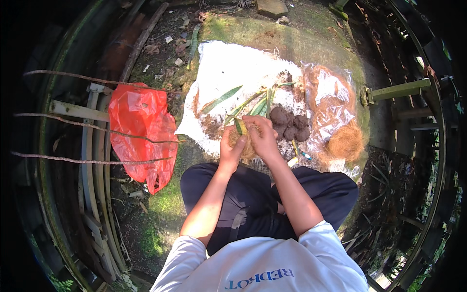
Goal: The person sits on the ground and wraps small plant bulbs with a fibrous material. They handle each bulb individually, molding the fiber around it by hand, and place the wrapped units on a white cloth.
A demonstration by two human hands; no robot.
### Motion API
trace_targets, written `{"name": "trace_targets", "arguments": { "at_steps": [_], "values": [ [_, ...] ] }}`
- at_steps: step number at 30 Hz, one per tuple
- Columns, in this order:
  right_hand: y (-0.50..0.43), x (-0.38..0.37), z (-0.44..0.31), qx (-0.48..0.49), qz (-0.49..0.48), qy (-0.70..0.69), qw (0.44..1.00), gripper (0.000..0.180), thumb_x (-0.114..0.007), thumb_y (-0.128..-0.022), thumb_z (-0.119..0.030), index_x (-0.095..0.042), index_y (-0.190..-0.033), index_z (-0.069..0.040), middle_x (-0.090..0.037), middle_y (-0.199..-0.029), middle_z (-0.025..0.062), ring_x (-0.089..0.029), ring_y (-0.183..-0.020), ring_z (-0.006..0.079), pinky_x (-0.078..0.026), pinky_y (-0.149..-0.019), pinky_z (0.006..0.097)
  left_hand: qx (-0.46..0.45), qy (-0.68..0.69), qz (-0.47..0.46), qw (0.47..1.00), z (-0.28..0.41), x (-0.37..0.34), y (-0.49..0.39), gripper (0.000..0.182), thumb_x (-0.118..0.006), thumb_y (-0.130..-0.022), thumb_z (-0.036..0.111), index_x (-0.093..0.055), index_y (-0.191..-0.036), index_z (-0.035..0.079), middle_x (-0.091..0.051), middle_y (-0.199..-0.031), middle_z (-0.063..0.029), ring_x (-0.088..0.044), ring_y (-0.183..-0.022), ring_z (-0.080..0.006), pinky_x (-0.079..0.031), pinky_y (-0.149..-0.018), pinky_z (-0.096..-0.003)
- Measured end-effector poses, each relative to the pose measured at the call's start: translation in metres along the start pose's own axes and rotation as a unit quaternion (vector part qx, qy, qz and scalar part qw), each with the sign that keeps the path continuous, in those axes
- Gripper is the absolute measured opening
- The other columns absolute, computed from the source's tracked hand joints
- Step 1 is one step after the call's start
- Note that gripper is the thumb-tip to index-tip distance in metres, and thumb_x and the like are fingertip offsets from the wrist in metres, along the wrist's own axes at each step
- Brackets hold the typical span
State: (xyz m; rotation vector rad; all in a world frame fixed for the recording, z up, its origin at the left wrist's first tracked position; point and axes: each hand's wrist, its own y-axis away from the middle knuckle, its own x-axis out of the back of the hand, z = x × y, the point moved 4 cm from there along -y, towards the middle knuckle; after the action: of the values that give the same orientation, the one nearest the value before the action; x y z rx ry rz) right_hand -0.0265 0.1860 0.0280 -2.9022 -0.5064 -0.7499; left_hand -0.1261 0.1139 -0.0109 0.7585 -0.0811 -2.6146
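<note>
My left hand (231, 149) cups a ball of brown coconut fibre (249, 149) in front of my crossed legs. From the other side, my right hand (264, 138) holds the same ball, with its fingers at the top. A yellow-edged snake plant leaf (240, 126) sticks up from the ball between my hands. Just beyond lie several more snake plant leaves (258, 106) on a white woven sack (233, 69). Close to my right hand sit several dark balls of mud or wet soil (290, 123). The underside of the fibre ball is hidden.
On the right, a clear plastic bag (330, 95) holds loose fibre, with a fibre clump (345, 141) at its near end. A red plastic bag (142, 131) lies left, with thin sticks (98, 127) across it. A small white-and-blue object (305, 156) rests near my right knee.
</note>
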Motion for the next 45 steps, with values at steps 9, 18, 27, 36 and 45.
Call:
{"name": "trace_targets", "arguments": {
  "at_steps": [9, 18, 27, 36, 45],
  "values": [
    [0.009, -0.026, 0.009, -0.05, 0.029, -0.208, 0.977, 0.019, -0.056, -0.094, -0.014, -0.063, -0.106, -0.001, -0.065, -0.106, 0.0172, -0.062, -0.105, 0.0313, -0.046, -0.092, 0.0368, -0.035, 0.033, 0.085, 0.995, -0.006, 0.013, -0.007, 0.034, -0.066, -0.094, 0.03, -0.054, -0.112, 0.003, -0.06, -0.102, -0.0046, -0.056, -0.094, -0.0103, -0.045, -0.084, -0.0266],
    [0.016, -0.023, -0.013, -0.026, 0.042, -0.126, 0.991, 0.023, -0.046, -0.098, -0.015, -0.062, -0.103, 0.002, -0.063, -0.103, 0.018, -0.062, -0.095, 0.0299, -0.047, -0.088, 0.0332, -0.104, -0.054, 0.085, 0.989, -0.007, 0.014, -0.005, 0.049, -0.047, -0.1, 0.048, -0.053, -0.115, 0.002, -0.058, -0.106, -0.0066, -0.054, -0.099, -0.0137, -0.043, -0.091, -0.0293],
    [0.018, -0.031, -0.002, -0.005, 0.028, -0.265, 0.964, 0.021, -0.049, -0.096, -0.011, -0.066, -0.103, -0.001, -0.065, -0.103, 0.0121, -0.06, -0.097, 0.0249, -0.045, -0.092, 0.0347, -0.027, 0.119, 0.097, 0.988, -0.011, 0.018, -0.006, 0.04, -0.041, -0.103, 0.039, -0.054, -0.113, 0.002, -0.059, -0.109, -0.0091, -0.057, -0.103, -0.0173, -0.046, -0.093, -0.0314],
    [0.011, -0.022, -0.021, 0.118, 0.013, -0.09, 0.989, 0.016, -0.054, -0.092, -0.008, -0.066, -0.101, -0.003, -0.066, -0.102, 0.0107, -0.06, -0.099, 0.0256, -0.045, -0.092, 0.0369, -0.039, 0.075, 0.065, 0.994, -0.002, 0.014, -0.006, 0.038, -0.042, -0.103, 0.029, -0.05, -0.128, 0.002, -0.054, -0.128, -0.0119, -0.054, -0.117, -0.0195, -0.044, -0.1, -0.0332],
    [0.004, -0.001, 0.028, -0.209, 0.046, -0.555, 0.804, 0.021, -0.048, -0.1, -0.017, -0.06, -0.105, -0.001, -0.066, -0.104, 0.0131, -0.067, -0.088, 0.0206, -0.057, -0.078, 0.0337, 0.015, 0.024, 0.029, 0.999, 0.013, 0.001, -0.009, 0.076, -0.026, -0.098, 0.065, -0.032, -0.147, 0.008, -0.035, -0.151, -0.0145, -0.035, -0.137, -0.03, -0.024, -0.113, -0.0465]
  ]
}}
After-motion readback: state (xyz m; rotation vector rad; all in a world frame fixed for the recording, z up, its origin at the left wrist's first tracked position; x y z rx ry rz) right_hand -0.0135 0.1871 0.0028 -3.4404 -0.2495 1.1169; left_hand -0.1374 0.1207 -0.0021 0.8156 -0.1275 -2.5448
